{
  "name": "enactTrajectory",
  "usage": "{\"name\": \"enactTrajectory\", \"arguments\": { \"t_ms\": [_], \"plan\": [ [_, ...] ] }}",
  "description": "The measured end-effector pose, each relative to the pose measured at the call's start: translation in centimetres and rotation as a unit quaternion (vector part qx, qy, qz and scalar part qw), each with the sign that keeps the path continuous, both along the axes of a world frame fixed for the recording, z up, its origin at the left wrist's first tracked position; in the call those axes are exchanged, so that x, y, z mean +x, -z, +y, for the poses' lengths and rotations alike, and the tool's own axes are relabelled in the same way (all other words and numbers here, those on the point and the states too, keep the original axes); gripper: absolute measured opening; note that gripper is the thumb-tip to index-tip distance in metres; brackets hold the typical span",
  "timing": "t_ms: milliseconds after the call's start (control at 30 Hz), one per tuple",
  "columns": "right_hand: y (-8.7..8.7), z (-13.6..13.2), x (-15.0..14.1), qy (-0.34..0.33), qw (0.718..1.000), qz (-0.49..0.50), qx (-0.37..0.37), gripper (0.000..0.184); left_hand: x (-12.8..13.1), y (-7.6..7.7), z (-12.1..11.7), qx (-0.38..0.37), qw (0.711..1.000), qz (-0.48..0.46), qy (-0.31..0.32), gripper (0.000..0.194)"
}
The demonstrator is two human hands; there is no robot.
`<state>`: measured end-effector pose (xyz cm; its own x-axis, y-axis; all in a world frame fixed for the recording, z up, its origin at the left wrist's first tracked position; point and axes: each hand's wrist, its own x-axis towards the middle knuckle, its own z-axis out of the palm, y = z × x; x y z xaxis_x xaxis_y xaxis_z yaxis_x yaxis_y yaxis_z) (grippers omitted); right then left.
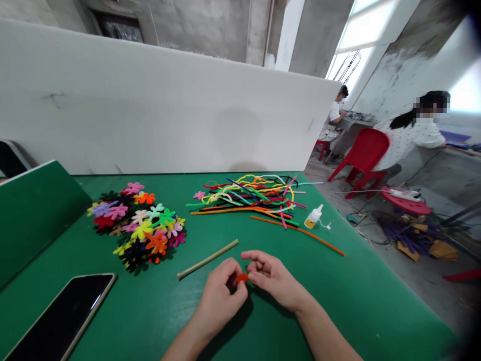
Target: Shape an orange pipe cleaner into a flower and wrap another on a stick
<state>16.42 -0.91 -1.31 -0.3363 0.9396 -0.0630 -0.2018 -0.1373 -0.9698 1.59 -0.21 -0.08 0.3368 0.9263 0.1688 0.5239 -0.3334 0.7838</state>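
Observation:
Near the front middle of the table, my left hand (225, 287) pinches a small orange-red fuzzy pipe cleaner piece (242, 277) between thumb and fingers. The piece looks coiled or bent, and part of it is hidden by the fingers. My right hand (273, 277) meets it from the other side, its thumb and curled fingers closed at the piece's edge while the index finger stretches out. Just beyond my left hand lies a thin pale-green stick (208, 259). Further off is a tangled heap of colourful pipe cleaners (248, 195), with an orange pipe cleaner (300, 232) lying apart from it.
A pile of fuzzy pipe cleaner flowers (145, 228) sits at the left. A phone (62, 318) lies front left, and a small glue bottle (313, 217) stands uncapped at right. A white panel (169, 110) borders the green table (150, 311). Two people sit beyond, near a red chair (363, 150).

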Motion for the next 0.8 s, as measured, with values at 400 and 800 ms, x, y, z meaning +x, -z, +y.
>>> {"name": "enactTrajectory", "arguments": {
  "t_ms": [400, 800],
  "plan": [
    [-0.6, -0.2, -0.1, -0.036, 0.994, -0.090, 0.054, 0.029, -0.1, 0.9, -0.2, 0.078, 0.995, 0.066, -0.015, 0.015],
    [0.6, 0.4, -0.1, 0.092, 0.990, -0.070, 0.082, 0.034, -0.9, 0.9, 0.5, 0.086, 0.992, 0.063, -0.074, 0.015]
  ]
}}
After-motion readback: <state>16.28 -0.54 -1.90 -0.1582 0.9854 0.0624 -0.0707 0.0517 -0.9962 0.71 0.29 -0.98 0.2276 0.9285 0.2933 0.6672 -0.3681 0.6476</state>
